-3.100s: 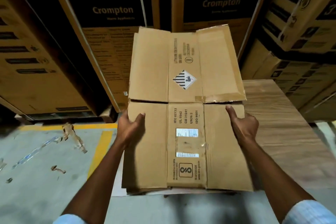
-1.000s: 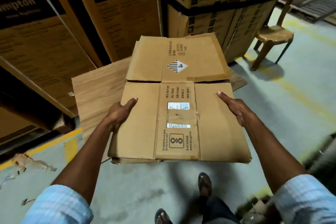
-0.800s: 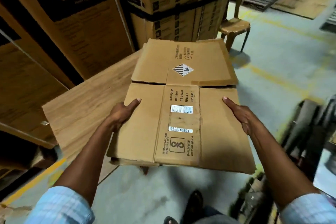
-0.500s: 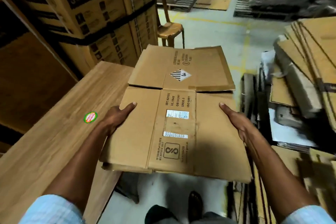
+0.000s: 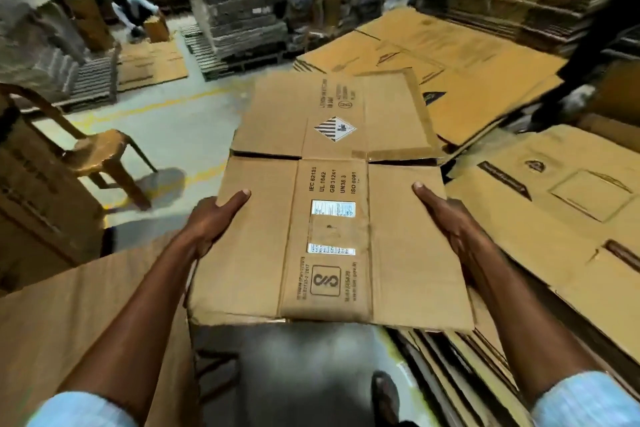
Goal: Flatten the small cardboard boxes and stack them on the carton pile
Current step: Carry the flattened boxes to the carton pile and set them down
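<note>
Your left hand (image 5: 211, 222) and right hand (image 5: 446, 218) each grip a side edge of the flattened boxes (image 5: 329, 218), thumbs on top, held in the air at the pile's (image 5: 554, 211) left edge. Flattening looks done; stacking them remains.

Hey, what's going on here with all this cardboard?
A person holds a small stack of flattened boxes level in the air, left hand and right hand each gripping a side edge. The carton pile lies just to the right; the boxes are not yet set on it. A brown chair stands on the left.
</note>
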Action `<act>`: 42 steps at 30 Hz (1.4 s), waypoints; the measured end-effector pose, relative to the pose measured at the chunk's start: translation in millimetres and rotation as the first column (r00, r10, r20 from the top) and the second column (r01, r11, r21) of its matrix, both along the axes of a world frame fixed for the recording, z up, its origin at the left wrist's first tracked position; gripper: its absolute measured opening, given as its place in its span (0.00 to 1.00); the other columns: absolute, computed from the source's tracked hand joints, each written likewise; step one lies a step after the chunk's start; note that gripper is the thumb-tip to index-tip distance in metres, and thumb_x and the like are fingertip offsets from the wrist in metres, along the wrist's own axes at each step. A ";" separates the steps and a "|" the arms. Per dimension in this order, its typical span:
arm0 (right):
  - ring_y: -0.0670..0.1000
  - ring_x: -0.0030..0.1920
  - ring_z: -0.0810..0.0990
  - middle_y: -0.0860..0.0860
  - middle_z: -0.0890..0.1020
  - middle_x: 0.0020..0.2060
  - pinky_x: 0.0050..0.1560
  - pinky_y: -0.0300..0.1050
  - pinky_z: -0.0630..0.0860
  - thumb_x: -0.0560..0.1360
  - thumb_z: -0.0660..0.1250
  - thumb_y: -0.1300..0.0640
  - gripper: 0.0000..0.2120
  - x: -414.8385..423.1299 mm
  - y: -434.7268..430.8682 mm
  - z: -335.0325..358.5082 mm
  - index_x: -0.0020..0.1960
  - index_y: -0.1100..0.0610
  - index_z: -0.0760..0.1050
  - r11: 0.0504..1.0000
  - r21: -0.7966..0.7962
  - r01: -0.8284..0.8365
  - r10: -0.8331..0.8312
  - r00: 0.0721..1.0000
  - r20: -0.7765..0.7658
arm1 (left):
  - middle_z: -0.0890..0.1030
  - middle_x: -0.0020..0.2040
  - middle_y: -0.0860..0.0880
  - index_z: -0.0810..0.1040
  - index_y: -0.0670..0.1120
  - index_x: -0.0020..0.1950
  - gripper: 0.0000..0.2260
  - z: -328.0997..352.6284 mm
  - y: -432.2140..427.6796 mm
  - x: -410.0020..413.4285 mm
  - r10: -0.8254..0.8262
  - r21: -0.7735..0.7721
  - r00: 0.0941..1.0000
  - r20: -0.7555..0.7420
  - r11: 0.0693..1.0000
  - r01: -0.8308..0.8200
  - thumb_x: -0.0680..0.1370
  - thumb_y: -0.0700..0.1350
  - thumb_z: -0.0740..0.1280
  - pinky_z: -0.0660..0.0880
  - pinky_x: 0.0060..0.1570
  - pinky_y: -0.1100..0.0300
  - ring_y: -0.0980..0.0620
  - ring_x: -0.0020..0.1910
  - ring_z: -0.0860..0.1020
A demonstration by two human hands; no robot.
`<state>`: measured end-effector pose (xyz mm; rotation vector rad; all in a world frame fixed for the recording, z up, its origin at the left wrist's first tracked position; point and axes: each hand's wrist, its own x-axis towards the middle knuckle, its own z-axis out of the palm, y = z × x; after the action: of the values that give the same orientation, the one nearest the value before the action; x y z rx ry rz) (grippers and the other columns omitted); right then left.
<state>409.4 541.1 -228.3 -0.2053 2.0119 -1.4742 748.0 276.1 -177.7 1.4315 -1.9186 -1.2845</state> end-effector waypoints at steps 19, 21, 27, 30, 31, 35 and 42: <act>0.58 0.73 0.72 0.55 0.77 0.71 0.75 0.62 0.64 0.58 0.73 0.21 0.56 -156.0 220.3 40.3 0.72 0.58 0.73 0.892 -0.142 0.430 -0.444 0.891 -0.091 | 0.87 0.49 0.49 0.83 0.47 0.55 0.17 18.1 78.2 -350.3 -0.521 0.070 0.830 -0.202 0.837 0.542 0.76 0.59 0.75 0.84 0.42 0.57 0.52 0.45 0.87; 0.58 0.73 0.72 0.55 0.76 0.71 0.74 0.62 0.64 0.58 0.73 0.20 0.56 -170.7 235.4 36.7 0.72 0.57 0.73 0.869 -0.136 0.476 -0.490 0.865 -0.105 | 0.87 0.47 0.51 0.82 0.48 0.50 0.14 12.8 87.5 -387.2 -0.552 0.082 0.811 -0.195 0.815 0.574 0.77 0.58 0.75 0.82 0.37 0.61 0.55 0.42 0.86; 0.62 0.75 0.68 0.58 0.71 0.75 0.74 0.63 0.63 0.65 0.68 0.22 0.53 -215.4 257.7 34.9 0.75 0.59 0.69 0.799 -0.118 0.589 -0.601 0.790 -0.126 | 0.87 0.51 0.51 0.83 0.44 0.60 0.24 7.6 97.4 -508.8 -0.681 0.040 0.712 -0.171 0.718 0.695 0.74 0.61 0.75 0.83 0.43 0.60 0.56 0.43 0.86; 0.62 0.75 0.68 0.58 0.70 0.76 0.71 0.61 0.65 0.71 0.65 0.25 0.47 -245.2 257.9 30.8 0.76 0.58 0.68 0.770 -0.092 0.632 -0.638 0.757 -0.139 | 0.86 0.54 0.49 0.83 0.44 0.62 0.35 3.9 96.9 -572.8 -0.737 0.001 0.664 -0.125 0.669 0.743 0.68 0.70 0.74 0.82 0.56 0.48 0.50 0.50 0.85; 0.63 0.75 0.68 0.58 0.70 0.76 0.70 0.61 0.66 0.71 0.64 0.25 0.47 -256.5 257.9 27.6 0.77 0.58 0.67 0.747 -0.064 0.662 -0.663 0.735 -0.140 | 0.86 0.54 0.49 0.82 0.45 0.62 0.37 -1.3 95.3 -596.5 -0.758 -0.016 0.646 -0.095 0.650 0.760 0.67 0.73 0.73 0.82 0.58 0.47 0.49 0.51 0.85; 0.62 0.65 0.75 0.57 0.75 0.69 0.58 0.59 0.72 0.69 0.62 0.22 0.48 -295.2 250.6 9.7 0.74 0.57 0.70 0.653 0.040 0.757 -0.747 0.651 -0.133 | 0.84 0.59 0.47 0.80 0.43 0.65 0.42 -28.5 94.0 -676.4 -0.800 -0.057 0.599 -0.002 0.599 0.799 0.68 0.76 0.69 0.79 0.61 0.46 0.45 0.56 0.82; 0.62 0.61 0.77 0.60 0.78 0.65 0.59 0.53 0.72 0.74 0.65 0.27 0.40 -356.1 255.6 -97.3 0.71 0.58 0.72 0.601 0.271 0.752 -0.753 0.646 -0.124 | 0.68 0.78 0.40 0.62 0.39 0.81 0.36 -140.0 107.5 -764.4 -0.883 0.157 0.441 0.158 0.463 0.872 0.83 0.63 0.61 0.68 0.68 0.52 0.39 0.74 0.70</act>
<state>53.2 796.7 -325.6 0.9072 2.4213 -1.5682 -16.3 383.6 -317.7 0.4720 -3.0031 -1.6104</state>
